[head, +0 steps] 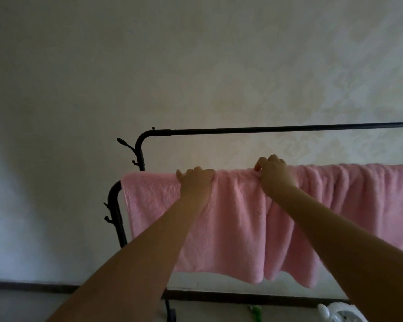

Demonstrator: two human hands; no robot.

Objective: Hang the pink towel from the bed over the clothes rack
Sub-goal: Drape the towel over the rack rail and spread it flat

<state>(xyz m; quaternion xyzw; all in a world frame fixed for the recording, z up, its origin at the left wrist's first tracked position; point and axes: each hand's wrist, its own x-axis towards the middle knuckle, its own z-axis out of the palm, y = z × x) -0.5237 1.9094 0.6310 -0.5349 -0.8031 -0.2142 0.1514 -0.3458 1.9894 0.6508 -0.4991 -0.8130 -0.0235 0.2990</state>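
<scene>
The pink towel (237,219) hangs draped over the near, lower bar of the black clothes rack (265,129), spread from the rack's left post to the right edge of the view. My left hand (196,180) lies on top of the towel at the bar, fingers curled over the fold. My right hand (275,175) pinches the towel's top fold a little to the right, where the cloth bunches into pleats. The lower bar itself is hidden under the towel.
The rack's higher rear bar runs bare close to a pale patterned wall. Hooks (123,142) stick out from the left posts. On the floor at the bottom right lie a white object (337,313) and a small green thing (256,312).
</scene>
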